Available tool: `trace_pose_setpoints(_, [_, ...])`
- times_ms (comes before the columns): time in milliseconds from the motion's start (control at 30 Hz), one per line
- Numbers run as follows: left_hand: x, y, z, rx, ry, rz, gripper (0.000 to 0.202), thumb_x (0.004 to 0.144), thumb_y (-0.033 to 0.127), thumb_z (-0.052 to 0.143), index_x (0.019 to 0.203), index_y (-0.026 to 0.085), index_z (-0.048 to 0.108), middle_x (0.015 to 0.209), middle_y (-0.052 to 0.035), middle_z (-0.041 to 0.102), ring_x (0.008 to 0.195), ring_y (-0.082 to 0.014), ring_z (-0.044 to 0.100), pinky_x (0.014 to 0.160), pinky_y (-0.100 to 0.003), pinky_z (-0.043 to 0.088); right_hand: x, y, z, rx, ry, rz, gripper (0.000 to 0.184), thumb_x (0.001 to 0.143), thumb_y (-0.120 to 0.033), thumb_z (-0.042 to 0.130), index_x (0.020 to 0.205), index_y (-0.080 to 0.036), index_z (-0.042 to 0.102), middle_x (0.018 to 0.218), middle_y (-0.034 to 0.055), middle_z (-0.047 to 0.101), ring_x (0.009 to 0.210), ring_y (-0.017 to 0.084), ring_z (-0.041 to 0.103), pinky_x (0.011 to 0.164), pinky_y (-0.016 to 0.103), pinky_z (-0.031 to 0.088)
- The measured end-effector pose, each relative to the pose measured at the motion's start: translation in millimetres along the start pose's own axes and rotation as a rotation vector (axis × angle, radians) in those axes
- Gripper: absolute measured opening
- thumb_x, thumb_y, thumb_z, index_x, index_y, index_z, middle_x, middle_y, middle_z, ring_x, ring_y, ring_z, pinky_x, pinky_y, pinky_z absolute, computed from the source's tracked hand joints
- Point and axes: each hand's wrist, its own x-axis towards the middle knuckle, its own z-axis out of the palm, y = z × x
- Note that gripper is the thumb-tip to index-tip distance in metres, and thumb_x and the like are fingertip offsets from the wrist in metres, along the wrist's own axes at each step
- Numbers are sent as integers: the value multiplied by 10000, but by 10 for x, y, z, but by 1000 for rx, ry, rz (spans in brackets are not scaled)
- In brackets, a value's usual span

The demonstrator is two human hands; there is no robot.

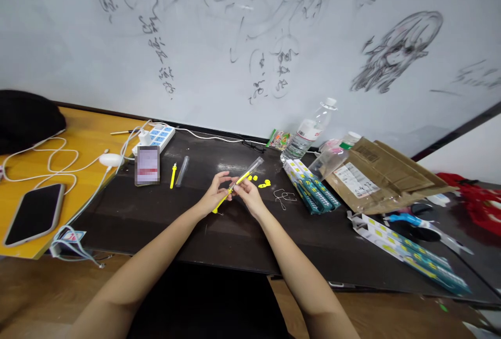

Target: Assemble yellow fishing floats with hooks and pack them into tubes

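Observation:
Above the dark table, my left hand [213, 194] and my right hand [250, 195] meet at a thin yellow rod [221, 203] with a clear plastic tube [256, 163] around its upper part. The rod slants from lower left to upper right. My left fingers close on its yellow lower part, and my right fingers pinch the tube. Small yellow pieces [265, 184] lie just beyond my right hand, with a thin pale cord [282, 198] to their right. Left of my hands are a short yellow stick [173, 175] and another clear tube [182, 171].
On the right stand teal-and-white boxes [309, 187], a water bottle [309, 130], a brown paper package [371, 172] and another long box [410, 255]. A phone [147, 165] leans against the power strip [160, 135]; another phone [35, 213] and cables lie left.

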Motion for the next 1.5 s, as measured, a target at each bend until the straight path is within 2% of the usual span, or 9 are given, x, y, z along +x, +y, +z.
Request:
trace_pose_setpoints(167, [1, -11, -22, -70, 11, -44, 708, 667, 221, 755, 1286, 298, 421, 1326, -101, 413, 1012, -172, 590, 846, -323, 510, -27, -8, 17, -30, -86, 15, 305, 713, -334, 728, 945, -226, 562, 869, 3, 667, 777, 135, 632, 756, 300, 532])
trace_pose_setpoints(233, [1, -14, -31, -82, 10, -60, 754, 648, 202, 773, 1304, 318, 418, 1348, -96, 404, 1054, -180, 577, 892, -343, 495, -26, -28, -1, -28, -110, 20, 315, 723, -334, 721, 960, -229, 543, 862, -1, 671, 788, 138, 643, 770, 311, 535])
trace_pose_setpoints(467, [-26, 16, 7, -36, -38, -113, 696, 699, 227, 742, 1309, 317, 419, 1393, -104, 420, 883, -130, 645, 834, -326, 526, -15, -50, -52, -26, -140, 56, 350, 701, -329, 738, 966, -221, 537, 781, -28, 646, 670, 119, 634, 657, 279, 544])
trace_pose_setpoints(667, [8, -23, -23, -60, -37, -135, 596, 687, 337, 749, 1202, 231, 470, 1287, -132, 546, 791, -161, 683, 792, -350, 529, 13, -116, -109, -94, -35, 8, 326, 709, -346, 727, 947, -204, 556, 677, -33, 635, 545, 90, 566, 453, 186, 408])
trace_pose_setpoints(833, [15, -76, -19, -34, -133, -169, 510, 721, 459, 702, 1094, 147, 548, 891, -85, 700, 815, -184, 678, 845, -339, 479, 40, -263, -228, 20, 127, -56, 349, 704, -369, 727, 960, -213, 548, 698, -13, 659, 571, 107, 569, 501, 216, 433])
trace_pose_setpoints(1033, [-22, -91, 35, 1, -274, -241, 501, 766, 556, 615, 979, 104, 643, 649, -11, 603, 685, -119, 606, 772, -270, 457, 35, -336, -289, 82, 169, -68, 368, 691, -377, 736, 959, -221, 538, 681, -20, 647, 554, 105, 551, 514, 230, 444])
trace_pose_setpoints(1133, [-29, -109, 28, 5, -310, -268, 492, 783, 551, 601, 973, 100, 641, 630, 7, 560, 662, -107, 573, 756, -268, 447, 30, -333, -279, 91, 160, -64, 375, 691, -375, 738, 962, -216, 535, 682, -23, 646, 559, 102, 557, 526, 231, 458])
trace_pose_setpoints(1367, [-62, -142, 14, -23, -400, -302, 384, 778, 471, 651, 936, 121, 632, 737, -16, 587, 864, -144, 596, 898, -306, 405, 48, -311, -321, 88, 166, -75, 354, 710, -373, 726, 959, -219, 528, 693, -18, 648, 580, 107, 574, 548, 238, 482])
trace_pose_setpoints(1500, [-50, -166, 11, -25, -410, -305, 357, 780, 467, 651, 856, 119, 627, 701, -14, 582, 819, -145, 607, 863, -303, 422, 58, -287, -352, 86, 163, -79, 335, 732, -371, 706, 971, -222, 525, 698, -23, 637, 591, 105, 581, 561, 237, 493])
